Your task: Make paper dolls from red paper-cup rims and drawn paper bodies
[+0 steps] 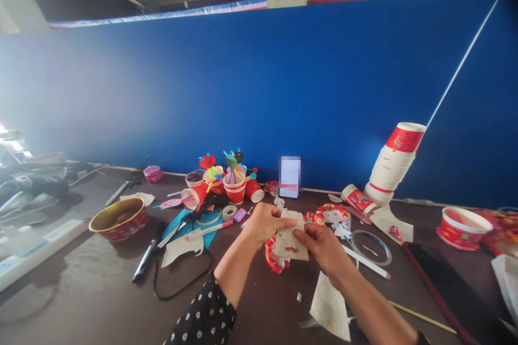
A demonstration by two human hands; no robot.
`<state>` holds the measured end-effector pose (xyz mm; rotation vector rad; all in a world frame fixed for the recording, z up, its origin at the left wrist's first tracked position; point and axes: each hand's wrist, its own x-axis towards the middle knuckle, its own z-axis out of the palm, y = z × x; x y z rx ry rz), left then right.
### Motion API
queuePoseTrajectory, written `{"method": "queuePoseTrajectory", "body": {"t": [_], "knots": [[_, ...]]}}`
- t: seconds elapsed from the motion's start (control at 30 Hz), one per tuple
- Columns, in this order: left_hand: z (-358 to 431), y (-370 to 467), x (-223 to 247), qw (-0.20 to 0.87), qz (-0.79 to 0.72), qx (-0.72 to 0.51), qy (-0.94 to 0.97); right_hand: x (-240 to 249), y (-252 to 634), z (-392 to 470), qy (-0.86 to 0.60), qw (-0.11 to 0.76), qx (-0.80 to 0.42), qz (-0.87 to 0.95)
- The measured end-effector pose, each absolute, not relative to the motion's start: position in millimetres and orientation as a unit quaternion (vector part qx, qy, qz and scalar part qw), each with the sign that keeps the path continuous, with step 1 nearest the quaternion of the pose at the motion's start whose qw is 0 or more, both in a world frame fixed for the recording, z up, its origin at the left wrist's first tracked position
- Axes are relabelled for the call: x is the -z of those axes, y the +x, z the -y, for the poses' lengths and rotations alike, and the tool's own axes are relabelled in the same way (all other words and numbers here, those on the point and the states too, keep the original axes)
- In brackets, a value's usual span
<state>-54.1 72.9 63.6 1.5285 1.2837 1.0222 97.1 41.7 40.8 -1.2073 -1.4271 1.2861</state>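
Note:
Both hands are at a small pale card [290,253] with little brownish shapes near its lower edge. My left hand [263,225] pinches its upper left side, thumb lying across the front. On the right edge, my right hand [319,248] grips it between thumb and fingers. Behind and below the card shows a ring of red-and-white folded pieces [272,259], partly hidden. A white paper cut-out [279,202] is just beyond my left hand. Under my right forearm lies a curled sheet of paper [329,307].
Paper cups with coloured figures [234,190] stand behind on the left, near a gold-rimmed bowl [117,221]. A leaning cup stack [390,167] is at the back right. A phone [290,178] stands against the blue wall. A dark tablet-like slab [453,291] lies right.

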Motion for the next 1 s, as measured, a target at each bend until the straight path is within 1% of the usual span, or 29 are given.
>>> {"method": "queuePoseTrajectory", "body": {"t": [0.1, 0.3, 0.43, 0.87, 1.0], "knots": [[-72, -50, -58, 0.427, -0.512, -0.396, 0.631, -34, 102, -39, -0.479, 0.425, -0.518, 0.567], [-61, -41, -63, 0.490, -0.499, -0.401, 0.591, -27, 108, -38, -0.503, 0.414, -0.485, 0.584], [-58, -40, -65, 0.464, -0.518, -0.407, 0.592, -26, 108, -38, -0.509, 0.407, -0.480, 0.587], [-57, -45, -59, 0.448, -0.557, -0.397, 0.575, -33, 107, -38, -0.457, 0.392, -0.588, 0.540], [-55, -47, -55, 0.477, -0.565, -0.392, 0.548, -37, 111, -39, -0.452, 0.393, -0.610, 0.519]]}}
